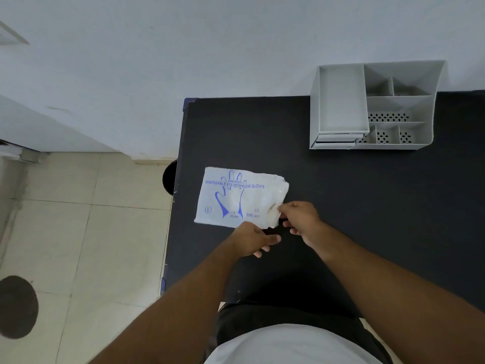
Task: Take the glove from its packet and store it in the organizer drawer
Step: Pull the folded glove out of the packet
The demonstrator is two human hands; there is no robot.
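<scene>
fingers of my right hand pinch the glove packet at its torn end, left hand loosely curled, gripping nothing. thin film looks floppy and slippery, so i'd tease one glove out of that opening.

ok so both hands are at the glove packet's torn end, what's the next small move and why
Probably pinch a glove and draw it out: the right hand fingertips sit at the packet's torn right end, the left hand steadies its near edge, and no glove is clearly out yet.
</scene>
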